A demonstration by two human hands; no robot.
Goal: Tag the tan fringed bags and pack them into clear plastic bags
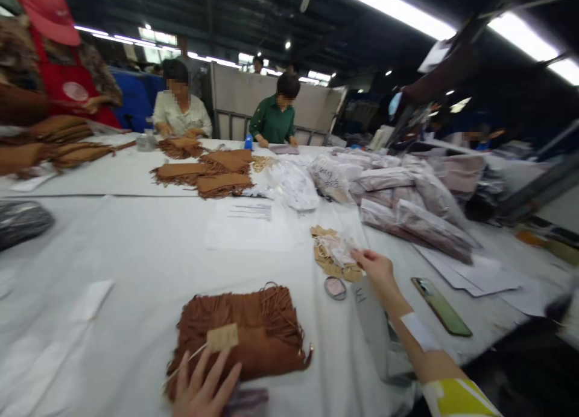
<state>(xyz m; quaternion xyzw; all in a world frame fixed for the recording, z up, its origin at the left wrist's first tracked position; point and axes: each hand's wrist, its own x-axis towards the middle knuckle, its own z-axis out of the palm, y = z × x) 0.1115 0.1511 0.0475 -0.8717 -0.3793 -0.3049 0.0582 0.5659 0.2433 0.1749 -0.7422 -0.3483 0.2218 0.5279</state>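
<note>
A brown fringed suede bag (244, 335) lies flat on the white table in front of me. My left hand (205, 381) rests on its lower left part, fingers spread. Just above those fingertips, a kraft paper tag (222, 337) with a white string lies on the bag. My right hand (373, 269) reaches to a pile of kraft tags (325, 266), whose middle is covered by whitish, partly clear pieces. Thumb and fingers are pinched together at the pile's right edge; what they hold is too small to make out. A small round dish (335, 288) sits just below the pile.
A grey box (373, 326) stands under my right forearm, with a green phone (441, 306) to its right. Plastic-wrapped goods (407, 194) are heaped at the back right. Brown fringed pieces (212, 171) lie across the table, where several people work. A black bundle (22, 224) is at left.
</note>
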